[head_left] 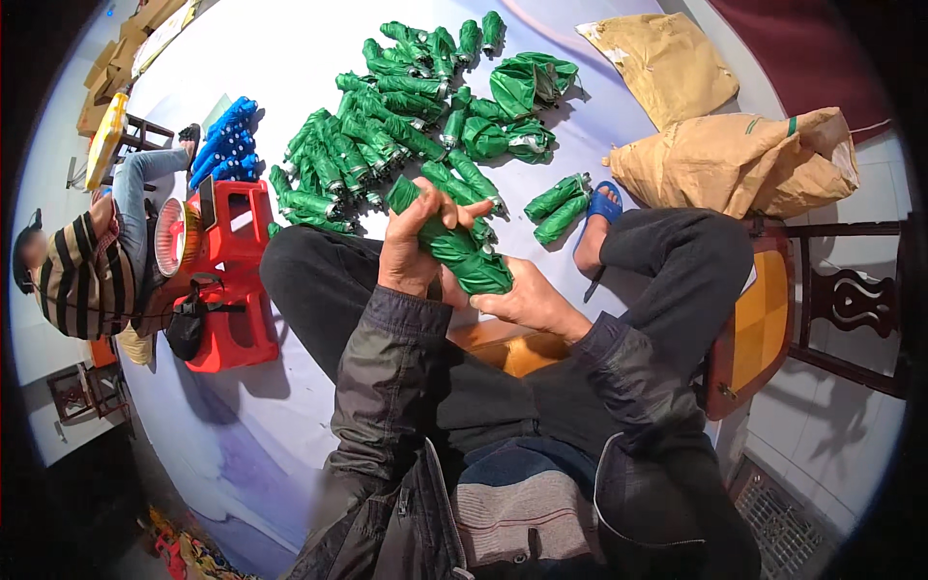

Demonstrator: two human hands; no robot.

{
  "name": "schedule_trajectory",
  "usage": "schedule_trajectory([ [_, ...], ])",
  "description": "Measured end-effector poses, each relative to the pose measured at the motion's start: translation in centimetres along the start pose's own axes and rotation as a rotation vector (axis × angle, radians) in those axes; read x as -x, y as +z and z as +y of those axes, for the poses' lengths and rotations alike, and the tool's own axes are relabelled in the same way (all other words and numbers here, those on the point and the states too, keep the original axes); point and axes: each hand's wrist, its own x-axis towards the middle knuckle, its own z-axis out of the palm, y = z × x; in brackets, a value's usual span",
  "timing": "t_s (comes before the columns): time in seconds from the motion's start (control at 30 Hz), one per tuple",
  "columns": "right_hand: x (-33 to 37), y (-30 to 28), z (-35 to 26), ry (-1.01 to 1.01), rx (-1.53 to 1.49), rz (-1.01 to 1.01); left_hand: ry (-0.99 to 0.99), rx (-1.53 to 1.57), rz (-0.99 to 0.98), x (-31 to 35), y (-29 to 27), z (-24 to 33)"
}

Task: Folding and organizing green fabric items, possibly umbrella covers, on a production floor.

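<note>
A folded green umbrella (462, 253) lies slantwise between my hands, above my lap. My left hand (411, 242) is closed round its upper part, with the fingers bent over the cloth. At the lower end my right hand (527, 302) grips it, thumb along the near side. On the floor beyond spreads a heap of folded green umbrellas (387, 116), most of them rolled tight. A looser, partly spread green umbrella (527, 85) lies at the heap's right side. Two more rolled umbrellas (559, 209) rest side by side near my blue sandal (604, 205).
Brown paper sacks (725, 164) lie at the right, by a wooden chair (764, 319). Red plastic stools (232, 290) stand at the left, with a bundle of blue umbrellas (227, 140) beyond. Another person in a striped top (87, 266) sits at the far left.
</note>
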Motion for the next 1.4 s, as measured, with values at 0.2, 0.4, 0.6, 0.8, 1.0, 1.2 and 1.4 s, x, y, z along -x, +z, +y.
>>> schedule_trajectory([
  [0.2,0.5,0.3,0.2,0.065,-0.129,-0.107,-0.019,0.068,-0.246,-0.3,0.1,0.3],
  [0.4,-0.7,-3.4,1.3,-0.019,-0.198,-0.339,-0.044,0.114,-0.190,-0.3,0.3,0.5],
  [0.6,-1.0,-2.7,0.5,0.084,-0.422,-0.336,-0.068,0.141,-0.286,-0.3,0.7,-1.0],
  [0.8,-0.6,-0.6,0.3,0.110,-0.151,-0.119,-0.078,0.054,-0.116,0.3,1.4,-1.8],
  [1.0,-1.2,0.8,2.5,0.004,0.693,0.398,-0.023,-0.010,0.194,-0.2,1.5,-2.3],
  [1.2,-0.8,0.7,3.2,-0.174,0.934,0.478,0.043,-0.030,0.348,-0.7,1.4,-2.3],
  [1.4,-0.2,-3.2,0.6,-0.062,0.451,-0.066,0.047,-0.025,0.248,-0.5,-0.1,-0.1],
])
